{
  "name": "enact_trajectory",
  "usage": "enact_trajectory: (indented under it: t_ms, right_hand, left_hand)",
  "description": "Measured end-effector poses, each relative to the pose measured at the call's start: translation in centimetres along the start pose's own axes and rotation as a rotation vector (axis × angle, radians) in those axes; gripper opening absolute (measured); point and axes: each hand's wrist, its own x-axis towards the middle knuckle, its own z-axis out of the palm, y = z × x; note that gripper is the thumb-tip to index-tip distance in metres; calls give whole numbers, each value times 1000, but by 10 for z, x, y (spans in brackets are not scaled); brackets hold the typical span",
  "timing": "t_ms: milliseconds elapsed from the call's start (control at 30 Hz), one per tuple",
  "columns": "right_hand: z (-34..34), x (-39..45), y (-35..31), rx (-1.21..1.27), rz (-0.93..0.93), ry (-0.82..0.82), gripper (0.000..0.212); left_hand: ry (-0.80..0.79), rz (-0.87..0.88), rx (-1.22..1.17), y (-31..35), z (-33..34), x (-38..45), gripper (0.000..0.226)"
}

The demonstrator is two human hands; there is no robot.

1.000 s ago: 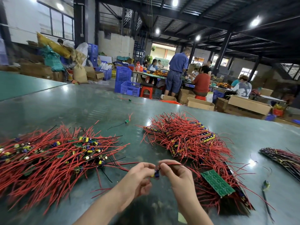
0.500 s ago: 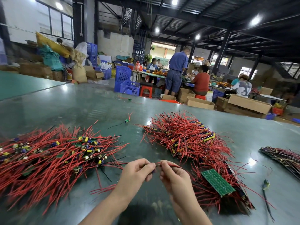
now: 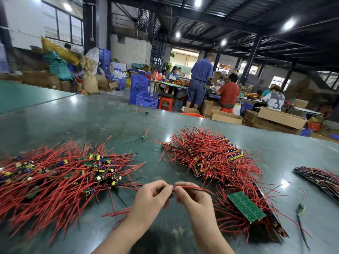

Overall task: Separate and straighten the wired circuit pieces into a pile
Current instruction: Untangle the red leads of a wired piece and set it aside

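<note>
I see my left hand [image 3: 152, 196] and right hand [image 3: 192, 197] meeting fingertip to fingertip above the surface [image 3: 110, 125], each grip pinched narrow on one wired circuit piece [image 3: 192, 188], its red wire trailing right. The loose heap [image 3: 55, 178] lies left, the stacked pile [image 3: 216, 162] right.
</note>
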Motion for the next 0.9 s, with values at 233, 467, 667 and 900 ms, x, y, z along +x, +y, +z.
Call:
enact_trajectory:
  t_ms: [233,467,667,900]
  right_hand:
    - [1,-1,1,-125,-58,31,18]
    - [2,-3,-5,-424,-165,63,27]
    - [0,-2,-4,-534,-176,62,31]
    - [0,2,2,-92,71,84,18]
  left_hand:
    - [-31,-19,217,-4,0,-1,36]
    - [9,-20,377,-2,-4,0,35]
    - [56,-10,323,2,-4,-1,32]
    - [125,170,508,-1,2,-7,34]
